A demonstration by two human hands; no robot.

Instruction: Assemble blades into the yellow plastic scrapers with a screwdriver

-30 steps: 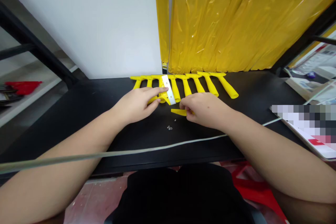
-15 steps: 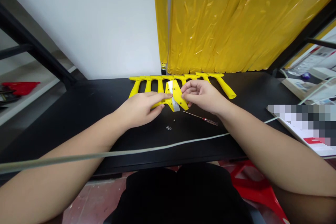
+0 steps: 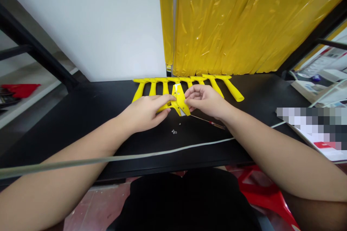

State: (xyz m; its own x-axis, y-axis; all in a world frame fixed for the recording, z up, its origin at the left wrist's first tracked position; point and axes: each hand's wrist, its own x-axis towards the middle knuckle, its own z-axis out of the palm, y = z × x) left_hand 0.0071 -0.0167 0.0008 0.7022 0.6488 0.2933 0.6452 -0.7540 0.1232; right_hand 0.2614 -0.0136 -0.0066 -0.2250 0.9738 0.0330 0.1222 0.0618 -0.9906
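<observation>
My left hand [image 3: 146,112] is closed around a yellow scraper handle [image 3: 164,108], its index finger reaching onto the head. A silvery metal blade [image 3: 177,87] lies on that head, mostly covered. Over the blade, my right hand [image 3: 204,100] pinches a yellow cover plate [image 3: 183,101] with small holes, thumb and fingertips at its right edge. Below the hands, several small screws [image 3: 174,131] lie on the black tabletop [image 3: 151,142]. A screwdriver [image 3: 214,124] with a reddish clear handle rests beneath my right wrist, its shaft pointing at the plate.
Several more yellow handles [image 3: 230,88] lie in a row along the back of the table. Behind them are a white panel [image 3: 114,25] and a yellow plastic curtain [image 3: 230,21]. A pale cord [image 3: 151,154] stretches across the front. Papers and a box lie at the right.
The yellow cover plate has shifted left in my right hand and now hides most of the blade. My left hand stays nearly still on the handle.
</observation>
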